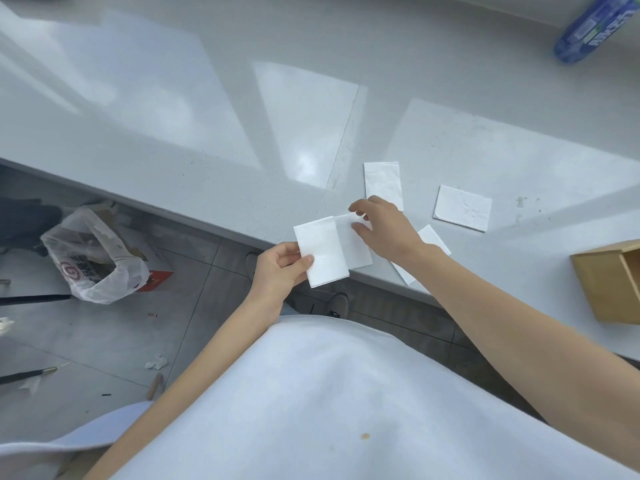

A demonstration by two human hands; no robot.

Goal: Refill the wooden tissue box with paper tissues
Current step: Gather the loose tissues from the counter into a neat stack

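White folded tissue (327, 252) pinched by left hand (277, 271), right hand (382, 226)

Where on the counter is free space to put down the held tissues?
Bare: the wide counter left of the loose tissues, and the stretch between bottle and box. Crowded: around the right hand and held tissues, where the three loose ones lie.
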